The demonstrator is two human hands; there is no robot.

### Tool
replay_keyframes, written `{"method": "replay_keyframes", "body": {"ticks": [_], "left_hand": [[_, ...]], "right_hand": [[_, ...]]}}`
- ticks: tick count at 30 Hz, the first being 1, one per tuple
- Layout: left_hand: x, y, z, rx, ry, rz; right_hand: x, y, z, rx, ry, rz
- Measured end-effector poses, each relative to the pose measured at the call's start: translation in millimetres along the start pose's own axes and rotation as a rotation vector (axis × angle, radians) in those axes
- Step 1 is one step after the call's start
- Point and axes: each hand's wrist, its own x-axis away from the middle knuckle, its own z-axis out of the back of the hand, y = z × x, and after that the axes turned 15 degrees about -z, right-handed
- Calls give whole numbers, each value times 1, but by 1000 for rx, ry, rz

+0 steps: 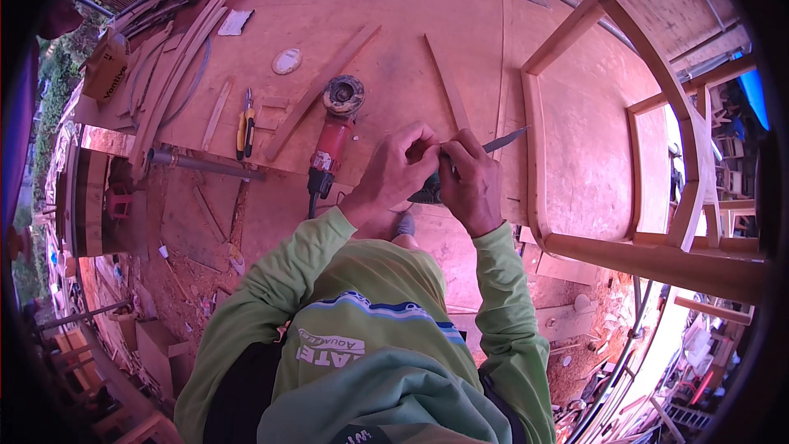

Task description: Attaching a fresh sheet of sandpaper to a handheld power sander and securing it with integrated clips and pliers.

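Over the near edge of the wooden worktable (411, 0), my two hands meet at the fingertips. My left hand (398, 168) is closed in a pinch, and what sits between its thumb and finger is too small to make out. My right hand (474, 185) is closed around a narrow dark blade (507, 139) with a pointed end, which sticks out to the right; its handle is hidden by the fingers. Just left of my hands lies a red angle grinder (331, 144), its round head turned away from me and its cable running toward me.
A wooden chair-like frame (538, 156) stands at the right. Wooden strips (322, 94) lie on the table, with yellow-and-black pliers (245, 127), a round white disc (287, 61) and a grey pipe (205, 164) toward the left. A cardboard box (105, 66) sits far left.
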Motion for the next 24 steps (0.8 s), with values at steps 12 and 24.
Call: {"method": "replay_keyframes", "body": {"ticks": [12, 24], "left_hand": [[-24, 8, 87, 250, 30, 271], [-11, 4, 53, 849, -201, 431]], "right_hand": [[9, -7, 41, -435, -230, -125], [23, 39, 84, -1165, -430, -187]]}}
